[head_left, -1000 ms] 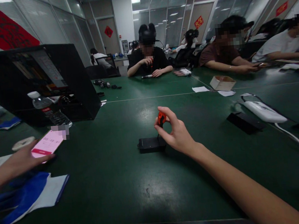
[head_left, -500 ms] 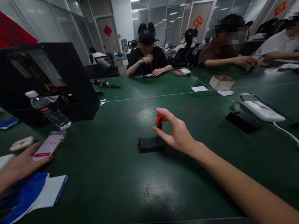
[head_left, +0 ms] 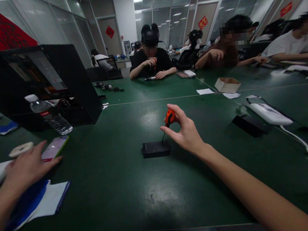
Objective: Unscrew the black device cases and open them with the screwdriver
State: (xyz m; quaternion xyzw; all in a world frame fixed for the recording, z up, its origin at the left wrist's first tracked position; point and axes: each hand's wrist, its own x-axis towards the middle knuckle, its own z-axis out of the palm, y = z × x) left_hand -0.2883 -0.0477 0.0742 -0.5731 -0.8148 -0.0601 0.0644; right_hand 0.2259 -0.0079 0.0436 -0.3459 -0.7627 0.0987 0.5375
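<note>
My right hand (head_left: pixel 185 129) pinches the orange and black handle of a screwdriver (head_left: pixel 170 116) between thumb and fingers. The shaft slants down to the left, and its tip meets the right end of a small black rectangular box (head_left: pixel 156 149) lying on the table. Over at the left, my left hand (head_left: pixel 26 166) is spread with its fingers apart. It lies beside the near end of a phone (head_left: pixel 55 147) with a lit pinkish screen and green edge, which rests on the table. Whether the fingertips touch the phone I cannot tell.
A black computer case (head_left: pixel 66 65) stands at the left, with a tilted water bottle (head_left: pixel 52 115) before it. A blue and white cloth-like item (head_left: pixel 49 200) lies near my left arm. On the right are a white power strip (head_left: pixel 271 114) and another black box (head_left: pixel 249 125). People sit opposite.
My left hand has let go of the phone, now flat on the table, and spread its fingers. My right hand and the screwdriver handle have tilted up and right, exposing the shaft.
</note>
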